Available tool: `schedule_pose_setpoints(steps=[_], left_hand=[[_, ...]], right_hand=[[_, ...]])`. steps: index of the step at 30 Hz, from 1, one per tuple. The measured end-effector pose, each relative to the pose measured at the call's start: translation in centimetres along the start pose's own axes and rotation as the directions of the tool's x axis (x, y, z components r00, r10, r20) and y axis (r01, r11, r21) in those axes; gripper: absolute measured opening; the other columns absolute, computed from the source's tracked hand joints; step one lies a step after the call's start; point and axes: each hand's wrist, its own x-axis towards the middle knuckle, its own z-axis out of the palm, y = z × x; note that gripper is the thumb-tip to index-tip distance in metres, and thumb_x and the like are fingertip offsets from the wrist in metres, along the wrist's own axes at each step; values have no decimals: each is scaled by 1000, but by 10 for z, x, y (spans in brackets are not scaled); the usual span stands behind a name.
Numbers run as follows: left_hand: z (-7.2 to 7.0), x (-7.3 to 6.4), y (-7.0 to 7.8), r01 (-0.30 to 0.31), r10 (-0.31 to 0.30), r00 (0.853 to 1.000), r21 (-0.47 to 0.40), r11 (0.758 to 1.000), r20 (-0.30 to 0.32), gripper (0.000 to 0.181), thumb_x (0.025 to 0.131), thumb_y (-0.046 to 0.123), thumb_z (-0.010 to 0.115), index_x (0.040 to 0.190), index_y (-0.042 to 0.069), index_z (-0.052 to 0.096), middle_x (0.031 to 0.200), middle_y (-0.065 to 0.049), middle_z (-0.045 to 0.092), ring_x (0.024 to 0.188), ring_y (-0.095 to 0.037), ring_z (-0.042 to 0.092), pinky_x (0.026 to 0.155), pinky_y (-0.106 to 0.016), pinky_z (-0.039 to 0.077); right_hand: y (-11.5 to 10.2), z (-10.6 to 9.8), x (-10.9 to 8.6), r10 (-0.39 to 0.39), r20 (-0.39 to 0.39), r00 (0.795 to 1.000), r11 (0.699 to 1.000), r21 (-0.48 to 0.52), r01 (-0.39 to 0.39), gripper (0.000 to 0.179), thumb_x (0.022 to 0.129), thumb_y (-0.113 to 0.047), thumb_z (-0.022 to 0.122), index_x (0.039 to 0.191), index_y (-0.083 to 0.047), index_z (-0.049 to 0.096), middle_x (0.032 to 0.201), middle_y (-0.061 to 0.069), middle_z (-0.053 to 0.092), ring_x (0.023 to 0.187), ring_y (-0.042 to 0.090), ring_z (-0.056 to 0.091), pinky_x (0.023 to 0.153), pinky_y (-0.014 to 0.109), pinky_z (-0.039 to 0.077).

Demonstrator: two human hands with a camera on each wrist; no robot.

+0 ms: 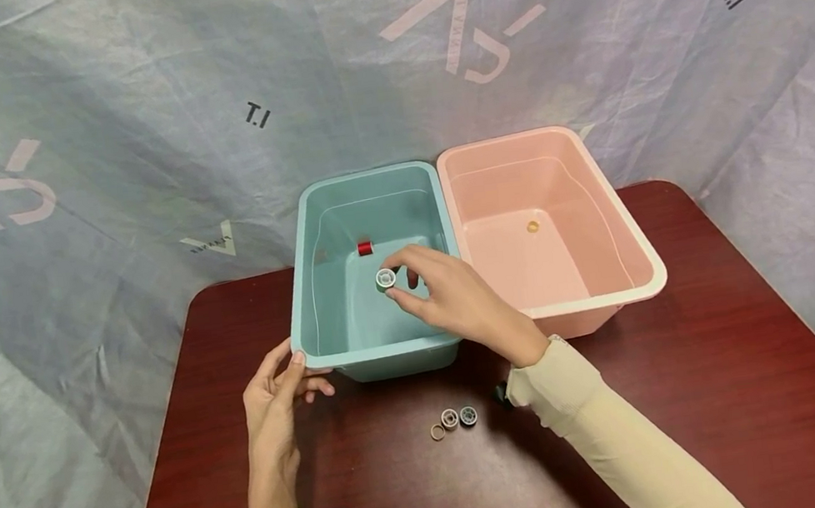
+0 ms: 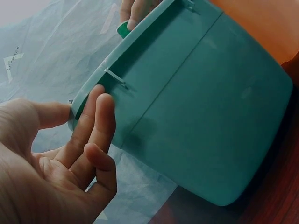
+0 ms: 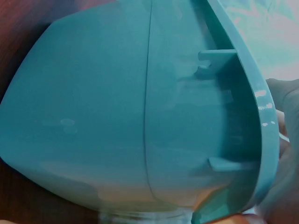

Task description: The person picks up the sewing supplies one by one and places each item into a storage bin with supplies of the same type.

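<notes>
green spool (image 1: 384,280), axis tilted, white end upward, is pinched by right hand (image 1: 449,289); left hand (image 1: 275,399) grips tub (image 1: 397,364).

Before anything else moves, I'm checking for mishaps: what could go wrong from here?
The small green spool with a white end, pinched in the right hand above the teal plastic bin, could slip and drop inside. There it might bounce or roll against the red cylindrical spool.

The left hand grips the bin's near-left corner, so an uneven pull could perhaps tip or shift it.
</notes>
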Motion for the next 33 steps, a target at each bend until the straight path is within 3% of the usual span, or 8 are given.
schedule_pose_setpoints(steps=[9, 17, 33], left_hand=[[2, 1, 1, -25, 25, 1000, -14, 1000, 10, 40, 107, 23, 62, 143, 5, 57, 81, -1, 80, 57, -13, 71, 61, -22, 43], [1, 0, 0, -11, 11, 1000, -18, 1000, 2, 39, 107, 22, 62, 142, 7, 57, 79, 2, 79, 57, -13, 71, 60, -21, 45], [0, 1, 0, -12, 12, 1000, -38, 999, 8, 38, 107, 21, 62, 142, 7, 58, 79, -1, 79, 56, -13, 70, 60, -21, 44]], right_hand=[[0, 4, 5, 40, -28, 999, 999, -30, -41, 22, 98, -22, 74, 119, -18, 70, 111, -6, 71, 89, 14, 61, 73, 29, 50], [0, 5, 6, 63, -31, 997, 997, -52, -65, 28, 99, -21, 72, 126, -16, 69, 124, -2, 70, 105, 20, 63, 90, 35, 54], [0, 4, 6, 48, -31, 998, 997, -55, -50, 25, 99, -19, 71, 125, -16, 69, 123, -3, 71, 102, 17, 62, 88, 35, 54]])
